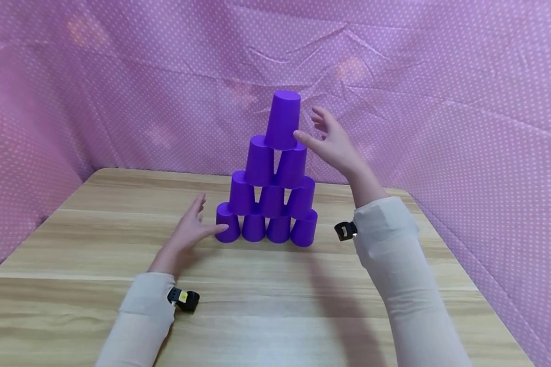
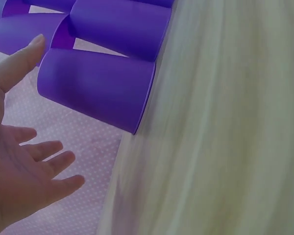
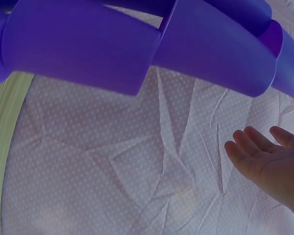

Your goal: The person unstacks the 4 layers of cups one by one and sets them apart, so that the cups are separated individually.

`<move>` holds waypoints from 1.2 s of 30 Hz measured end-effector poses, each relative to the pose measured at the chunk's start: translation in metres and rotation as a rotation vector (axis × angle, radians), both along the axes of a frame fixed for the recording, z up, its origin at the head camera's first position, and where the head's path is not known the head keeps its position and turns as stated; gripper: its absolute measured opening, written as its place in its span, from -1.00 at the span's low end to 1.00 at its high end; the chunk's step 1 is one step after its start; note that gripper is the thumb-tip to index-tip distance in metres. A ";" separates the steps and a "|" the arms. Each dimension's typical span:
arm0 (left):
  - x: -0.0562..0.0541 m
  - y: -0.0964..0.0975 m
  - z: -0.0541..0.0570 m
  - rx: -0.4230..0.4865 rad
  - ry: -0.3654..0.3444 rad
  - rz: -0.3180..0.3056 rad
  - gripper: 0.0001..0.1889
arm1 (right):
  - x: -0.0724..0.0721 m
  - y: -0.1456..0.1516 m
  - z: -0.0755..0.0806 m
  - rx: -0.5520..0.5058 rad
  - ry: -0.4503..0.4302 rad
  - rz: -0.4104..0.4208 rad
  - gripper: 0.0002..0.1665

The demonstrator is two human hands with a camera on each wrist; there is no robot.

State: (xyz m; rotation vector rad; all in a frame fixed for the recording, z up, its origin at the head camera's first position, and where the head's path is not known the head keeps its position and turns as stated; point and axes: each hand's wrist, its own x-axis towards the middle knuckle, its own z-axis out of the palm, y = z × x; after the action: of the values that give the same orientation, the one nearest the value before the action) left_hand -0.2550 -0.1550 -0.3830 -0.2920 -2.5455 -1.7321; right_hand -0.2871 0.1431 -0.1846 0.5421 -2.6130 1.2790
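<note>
Purple cups stand upside down in a four-tier pyramid, with a single cup (image 1: 283, 120) on top. Beside the lower left corner is my left hand (image 1: 190, 232), its fingers spread and thumb overlapping the bottom left cup (image 1: 228, 219) in the head view. The left wrist view shows that hand (image 2: 19, 171) holding nothing, next to a cup (image 2: 95, 88) on the table. My right hand (image 1: 332, 145) is raised right of the top cup, thumb tip close to its lower edge; whether it touches, I cannot tell. Its fingers (image 3: 252, 147) are loosely bent near the side cups (image 3: 213, 54).
The pyramid stands on a light wood-grain table (image 1: 257, 290), toward its back edge. Behind and at both sides hangs a pink cloth (image 1: 165, 66) with white dots. Each sleeve carries a small black wrist device (image 1: 345, 231).
</note>
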 end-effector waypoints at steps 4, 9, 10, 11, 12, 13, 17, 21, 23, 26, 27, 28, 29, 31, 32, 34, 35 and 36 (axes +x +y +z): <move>-0.004 0.002 -0.005 0.098 0.006 -0.027 0.06 | -0.004 -0.009 0.003 -0.110 0.006 0.017 -0.12; -0.007 0.005 -0.010 0.139 0.019 -0.024 -0.06 | -0.007 -0.017 0.004 -0.249 -0.011 0.045 -0.21; -0.008 0.006 -0.010 0.149 0.019 -0.021 -0.08 | -0.007 -0.019 0.005 -0.271 -0.013 0.052 -0.22; -0.008 0.007 -0.010 0.155 0.021 -0.018 -0.11 | -0.007 -0.020 0.005 -0.296 -0.016 0.060 -0.23; -0.008 0.008 -0.011 0.164 0.022 -0.016 -0.13 | -0.007 -0.022 0.006 -0.316 -0.017 0.067 -0.24; -0.009 0.009 -0.011 0.172 0.022 -0.014 -0.15 | -0.008 -0.024 0.007 -0.337 -0.021 0.077 -0.24; -0.011 0.012 -0.014 0.201 0.012 -0.007 -0.21 | -0.007 -0.029 0.009 -0.404 -0.039 0.098 -0.28; -0.013 0.016 -0.018 0.242 -0.008 0.014 -0.28 | -0.007 -0.033 0.011 -0.460 -0.068 0.112 -0.31; -0.013 0.018 -0.020 0.271 -0.015 0.027 -0.31 | -0.007 -0.034 0.012 -0.488 -0.080 0.117 -0.33; -0.013 0.020 -0.022 0.313 -0.020 0.047 -0.35 | -0.008 -0.036 0.012 -0.520 -0.080 0.117 -0.36; -0.013 0.021 -0.022 0.324 -0.020 0.050 -0.36 | -0.008 -0.037 0.012 -0.530 -0.080 0.119 -0.37; -0.013 0.021 -0.023 0.334 -0.021 0.053 -0.37 | -0.008 -0.037 0.012 -0.540 -0.084 0.122 -0.38; -0.013 0.022 -0.023 0.340 -0.022 0.053 -0.38 | -0.008 -0.038 0.012 -0.546 -0.082 0.126 -0.39; -0.013 0.022 -0.024 0.352 -0.023 0.051 -0.38 | -0.008 -0.039 0.012 -0.550 -0.086 0.128 -0.40; -0.012 0.023 -0.024 0.358 -0.023 0.051 -0.39 | -0.008 -0.039 0.012 -0.552 -0.090 0.128 -0.40; -0.012 0.023 -0.025 0.366 -0.023 0.053 -0.39 | -0.008 -0.040 0.012 -0.550 -0.096 0.130 -0.41; -0.013 0.023 -0.025 0.370 -0.021 0.053 -0.39 | -0.007 -0.041 0.012 -0.546 -0.096 0.130 -0.42; -0.013 0.023 -0.026 0.375 -0.020 0.055 -0.39 | -0.007 -0.041 0.013 -0.544 -0.098 0.130 -0.42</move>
State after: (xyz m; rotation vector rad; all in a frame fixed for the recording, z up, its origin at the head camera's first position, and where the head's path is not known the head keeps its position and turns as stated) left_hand -0.2677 -0.1321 -0.4087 -0.1826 -2.1532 -2.1440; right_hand -0.2944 0.1019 -0.1720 0.5620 -2.1747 2.0023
